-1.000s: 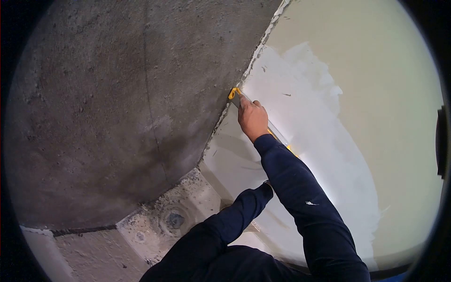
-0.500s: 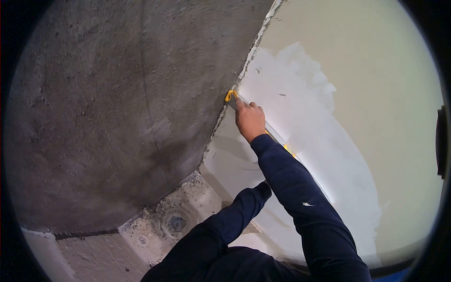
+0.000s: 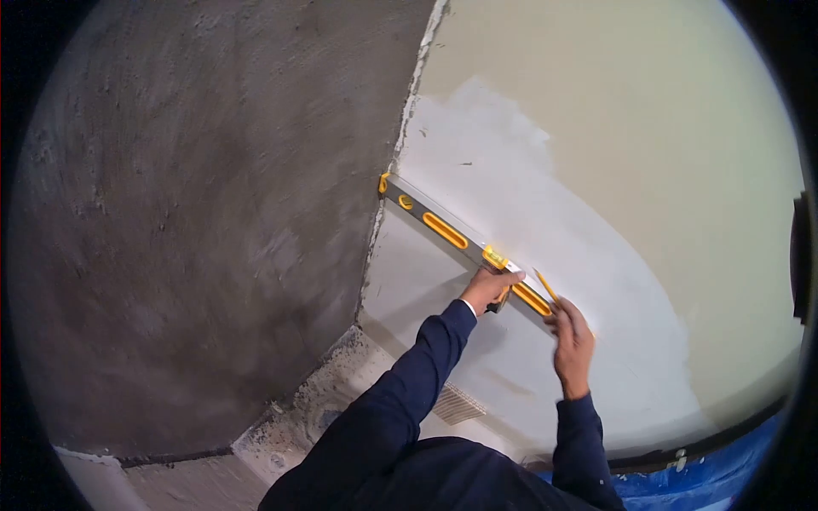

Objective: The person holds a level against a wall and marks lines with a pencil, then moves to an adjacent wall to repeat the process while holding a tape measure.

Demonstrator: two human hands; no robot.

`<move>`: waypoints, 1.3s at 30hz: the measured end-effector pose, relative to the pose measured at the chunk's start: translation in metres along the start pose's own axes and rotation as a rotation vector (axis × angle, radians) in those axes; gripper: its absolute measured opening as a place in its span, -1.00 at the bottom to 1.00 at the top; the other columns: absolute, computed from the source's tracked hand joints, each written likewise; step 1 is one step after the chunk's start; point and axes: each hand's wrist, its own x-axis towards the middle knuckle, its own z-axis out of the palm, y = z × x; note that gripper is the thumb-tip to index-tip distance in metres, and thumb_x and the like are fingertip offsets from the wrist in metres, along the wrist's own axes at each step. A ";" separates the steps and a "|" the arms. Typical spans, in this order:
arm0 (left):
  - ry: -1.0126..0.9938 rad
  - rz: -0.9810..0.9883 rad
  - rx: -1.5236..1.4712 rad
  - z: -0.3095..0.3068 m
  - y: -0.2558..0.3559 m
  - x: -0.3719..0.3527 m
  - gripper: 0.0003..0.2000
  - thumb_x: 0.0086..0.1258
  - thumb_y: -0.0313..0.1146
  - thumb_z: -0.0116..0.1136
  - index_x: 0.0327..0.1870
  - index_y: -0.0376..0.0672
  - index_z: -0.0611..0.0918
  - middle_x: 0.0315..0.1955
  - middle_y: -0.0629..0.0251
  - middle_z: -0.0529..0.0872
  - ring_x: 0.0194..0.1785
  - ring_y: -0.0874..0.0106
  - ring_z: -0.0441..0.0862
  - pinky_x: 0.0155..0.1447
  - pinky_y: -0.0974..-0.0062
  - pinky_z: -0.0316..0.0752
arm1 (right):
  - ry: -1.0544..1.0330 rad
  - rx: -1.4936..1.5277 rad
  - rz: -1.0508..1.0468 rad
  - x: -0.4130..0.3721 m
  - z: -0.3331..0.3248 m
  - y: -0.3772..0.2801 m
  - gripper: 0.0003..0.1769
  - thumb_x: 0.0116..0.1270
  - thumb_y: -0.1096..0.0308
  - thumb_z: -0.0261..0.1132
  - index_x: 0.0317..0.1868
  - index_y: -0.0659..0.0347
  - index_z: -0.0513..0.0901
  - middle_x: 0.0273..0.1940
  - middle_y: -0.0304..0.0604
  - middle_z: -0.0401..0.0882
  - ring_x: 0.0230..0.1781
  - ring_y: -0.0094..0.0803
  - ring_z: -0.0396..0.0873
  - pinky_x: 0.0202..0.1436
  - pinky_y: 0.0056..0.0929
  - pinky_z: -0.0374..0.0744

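Note:
A grey spirit level [image 3: 417, 209] with yellow inserts lies slantwise against the pale wall, its far yellow end cap at the corner with the dark wall. My left hand [image 3: 487, 288] is closed around the level near its middle vial, thumb along the upper edge. Beneath that hand a small black and yellow object [image 3: 498, 305] shows; its kind is mostly hidden by the fingers. My right hand [image 3: 575, 341] pinches a yellow pencil [image 3: 547, 285] beside the level's near end. The pencil points up and left, close to the level's upper edge.
A rough dark wall [image 3: 213, 187] fills the left. White filler [image 3: 596, 255] covers part of the beige wall [image 3: 665, 128]. Below are a dusty ledge [image 3: 354, 358] with a round fitting, a grate [image 3: 458, 404] and blue sheeting [image 3: 707, 477].
My right hand has drawn back from the level's far end and now holds a pencil at the near end. My left hand has come into sight on the level. The view has shifted.

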 end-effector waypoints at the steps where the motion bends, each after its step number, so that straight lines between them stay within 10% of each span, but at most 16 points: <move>1: -0.011 -0.122 -0.004 -0.002 0.008 0.000 -0.69 0.37 -0.16 0.35 -0.03 -0.14 0.61 -0.26 0.37 0.68 -0.26 0.51 0.63 -0.24 0.52 0.53 | 0.040 0.021 0.087 -0.017 -0.024 0.006 -0.62 0.57 0.30 0.07 0.21 0.38 0.54 -0.04 -0.05 0.73 -0.20 -0.40 0.70 -0.14 -0.48 0.62; 3: 0.024 -0.243 -0.034 0.001 0.012 0.000 -0.73 0.31 -0.12 0.39 -0.26 -0.12 0.64 -0.53 0.39 0.61 -0.51 0.57 0.56 -0.53 0.54 0.42 | 0.135 0.095 0.257 -0.051 -0.066 0.021 -0.59 0.57 0.26 0.07 0.23 0.38 0.53 -0.03 -0.05 0.72 -0.21 -0.42 0.70 -0.19 -0.51 0.60; 15: 0.163 -0.218 -0.016 0.014 -0.083 -0.125 -0.74 0.38 -0.22 0.32 -0.13 -0.19 0.57 -0.36 0.36 0.62 -0.37 0.51 0.63 -0.35 0.54 0.55 | 0.287 0.420 0.442 -0.163 -0.186 0.077 -0.83 0.55 0.26 0.07 -0.09 0.18 0.42 -0.06 0.03 0.68 -0.09 -0.31 0.67 0.00 -0.38 0.61; 21: 0.371 -0.369 -0.083 0.003 -0.148 -0.281 -0.77 0.39 -0.26 0.33 -0.16 -0.19 0.57 -0.38 0.36 0.62 -0.36 0.50 0.64 -0.37 0.52 0.52 | -0.487 0.716 -0.239 -0.204 -0.215 -0.026 -0.75 0.27 0.56 -0.05 -0.23 0.30 0.60 -0.27 0.02 0.66 -0.24 -0.07 0.65 -0.10 -0.16 0.61; 22: 0.418 -0.371 -0.089 0.003 -0.154 -0.307 -0.77 0.39 -0.26 0.33 -0.17 -0.20 0.58 -0.38 0.36 0.62 -0.36 0.50 0.64 -0.36 0.52 0.53 | -0.886 0.555 -0.447 -0.189 -0.232 -0.052 -0.76 0.28 0.49 0.05 -0.23 0.27 0.68 -0.27 0.01 0.64 -0.29 -0.05 0.64 -0.22 -0.19 0.61; 25: 0.541 -0.376 -0.123 0.004 -0.163 -0.375 -0.79 0.39 -0.26 0.33 -0.19 -0.20 0.60 -0.38 0.34 0.63 -0.35 0.50 0.65 -0.34 0.53 0.56 | -1.152 0.979 -0.780 -0.195 -0.222 -0.097 -0.73 0.46 0.25 0.18 -0.10 0.28 0.68 -0.27 -0.06 0.63 -0.33 -0.18 0.64 -0.30 -0.30 0.60; 31: 0.793 -0.324 -0.116 0.019 -0.157 -0.481 -0.79 0.44 -0.22 0.27 -0.18 -0.17 0.57 -0.42 0.31 0.66 -0.41 0.43 0.67 -0.34 0.45 0.64 | -1.078 1.545 -0.900 -0.241 -0.199 -0.133 -0.79 0.43 0.27 0.21 -0.13 0.25 0.62 -0.36 -0.08 0.47 -0.31 -0.15 0.57 -0.27 -0.24 0.56; 39: 1.017 -0.132 -0.230 0.009 -0.126 -0.549 -0.76 0.46 -0.19 0.25 -0.14 -0.17 0.55 -0.37 0.32 0.64 -0.35 0.41 0.66 -0.25 0.42 0.67 | -1.410 1.543 -0.976 -0.248 -0.183 -0.139 -0.68 0.50 0.25 0.17 -0.38 0.30 0.54 -0.40 0.06 0.51 -0.37 -0.03 0.55 -0.36 -0.23 0.48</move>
